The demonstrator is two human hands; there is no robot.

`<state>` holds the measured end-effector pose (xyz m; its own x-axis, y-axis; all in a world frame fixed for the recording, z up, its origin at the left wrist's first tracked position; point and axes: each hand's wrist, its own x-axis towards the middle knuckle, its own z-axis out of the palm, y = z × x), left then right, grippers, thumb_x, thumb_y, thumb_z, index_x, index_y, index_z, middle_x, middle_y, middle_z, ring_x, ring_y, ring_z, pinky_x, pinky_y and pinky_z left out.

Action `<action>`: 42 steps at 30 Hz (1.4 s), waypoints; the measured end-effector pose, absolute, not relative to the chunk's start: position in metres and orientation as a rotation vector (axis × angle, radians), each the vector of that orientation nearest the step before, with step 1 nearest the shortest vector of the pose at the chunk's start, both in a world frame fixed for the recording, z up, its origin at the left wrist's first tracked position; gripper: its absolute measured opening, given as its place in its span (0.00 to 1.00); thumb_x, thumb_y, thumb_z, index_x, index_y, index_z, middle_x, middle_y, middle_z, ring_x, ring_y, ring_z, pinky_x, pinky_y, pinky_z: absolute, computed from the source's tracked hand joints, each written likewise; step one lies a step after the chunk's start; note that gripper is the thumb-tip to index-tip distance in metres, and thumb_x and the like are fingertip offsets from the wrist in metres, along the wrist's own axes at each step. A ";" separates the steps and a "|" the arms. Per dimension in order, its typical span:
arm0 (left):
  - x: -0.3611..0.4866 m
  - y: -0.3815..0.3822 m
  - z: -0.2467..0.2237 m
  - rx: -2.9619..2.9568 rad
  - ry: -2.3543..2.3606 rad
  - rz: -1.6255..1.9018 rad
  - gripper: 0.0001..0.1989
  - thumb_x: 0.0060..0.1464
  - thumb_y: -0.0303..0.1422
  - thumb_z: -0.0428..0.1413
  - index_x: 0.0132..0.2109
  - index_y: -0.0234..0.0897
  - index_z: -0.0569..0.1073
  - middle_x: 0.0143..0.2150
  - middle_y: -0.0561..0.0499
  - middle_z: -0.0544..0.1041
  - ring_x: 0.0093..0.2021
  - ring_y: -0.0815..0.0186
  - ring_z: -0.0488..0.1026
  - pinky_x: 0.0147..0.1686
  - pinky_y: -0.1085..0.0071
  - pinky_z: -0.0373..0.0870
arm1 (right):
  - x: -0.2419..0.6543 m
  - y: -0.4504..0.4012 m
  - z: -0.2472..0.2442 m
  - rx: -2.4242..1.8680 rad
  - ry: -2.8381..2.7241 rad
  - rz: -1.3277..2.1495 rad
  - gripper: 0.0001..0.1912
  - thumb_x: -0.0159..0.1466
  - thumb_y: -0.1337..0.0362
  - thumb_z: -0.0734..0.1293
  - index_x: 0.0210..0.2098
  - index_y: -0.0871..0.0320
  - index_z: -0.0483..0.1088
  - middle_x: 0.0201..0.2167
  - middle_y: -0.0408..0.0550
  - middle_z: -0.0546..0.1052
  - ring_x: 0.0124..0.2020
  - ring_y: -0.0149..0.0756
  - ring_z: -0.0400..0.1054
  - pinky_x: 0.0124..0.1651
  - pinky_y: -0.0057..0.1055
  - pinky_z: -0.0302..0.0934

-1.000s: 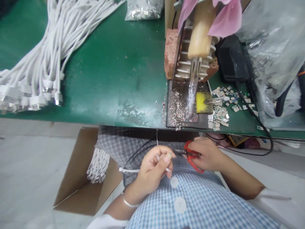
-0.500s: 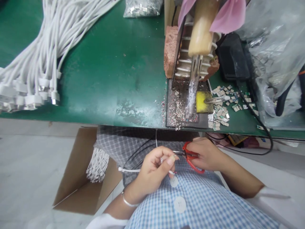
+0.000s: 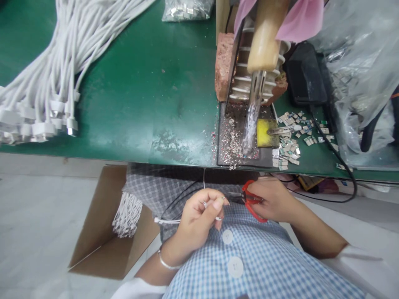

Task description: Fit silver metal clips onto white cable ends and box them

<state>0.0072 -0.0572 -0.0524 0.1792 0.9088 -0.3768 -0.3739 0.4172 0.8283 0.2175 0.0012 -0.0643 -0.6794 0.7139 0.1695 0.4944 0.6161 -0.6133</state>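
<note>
head view: left hand (image 3: pixel 199 216) narrow, pinching a white cable (image 3: pixel 168 221), tail out toward nine o'clock! right hand (image 3: pixel 274 200) grips red-handled scissors (image 3: pixel 245 197) off that pinch's three o'clock; best hold steady, cutting edges clear of skin.

Scissors (image 3: pixel 245 197) red-handled; cable (image 3: pixel 168 221) white; garment (image 3: pixel 268 261) blue-white checked, 2 white buttons (image 3: pixel 235 267); tabletop (image 3: pixel 131 91) green; sponge (image 3: pixel 263 132) yellow.
</note>
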 end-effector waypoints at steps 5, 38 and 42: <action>0.007 -0.057 -0.053 0.674 1.004 0.982 0.12 0.60 0.40 0.57 0.35 0.35 0.74 0.17 0.60 0.65 0.16 0.77 0.59 0.18 0.81 0.56 | 0.214 -0.001 -0.071 -0.942 -2.453 0.772 0.10 0.61 0.70 0.59 0.23 0.56 0.61 0.15 0.38 0.66 0.17 0.28 0.55 0.27 0.27 0.46; 0.007 -0.056 -0.052 0.616 0.997 0.965 0.15 0.56 0.42 0.60 0.33 0.33 0.74 0.16 0.58 0.67 0.14 0.75 0.62 0.17 0.79 0.59 | 0.212 -0.002 -0.074 -0.830 -2.438 0.868 0.12 0.63 0.70 0.58 0.23 0.56 0.61 0.16 0.38 0.65 0.17 0.28 0.54 0.27 0.28 0.46; 0.011 -0.055 -0.049 0.510 0.976 0.997 0.15 0.54 0.42 0.62 0.34 0.33 0.75 0.17 0.54 0.73 0.16 0.72 0.68 0.18 0.79 0.62 | 0.209 -0.006 -0.078 -0.861 -2.396 0.908 0.13 0.64 0.69 0.58 0.23 0.56 0.60 0.15 0.37 0.63 0.17 0.28 0.52 0.26 0.28 0.46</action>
<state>0.0106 -0.0549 -0.0492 0.1925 0.8751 -0.4439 -0.4625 0.4799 0.7455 0.2094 -0.0057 -0.0779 -0.7122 0.6806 0.1719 0.3956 0.5915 -0.7026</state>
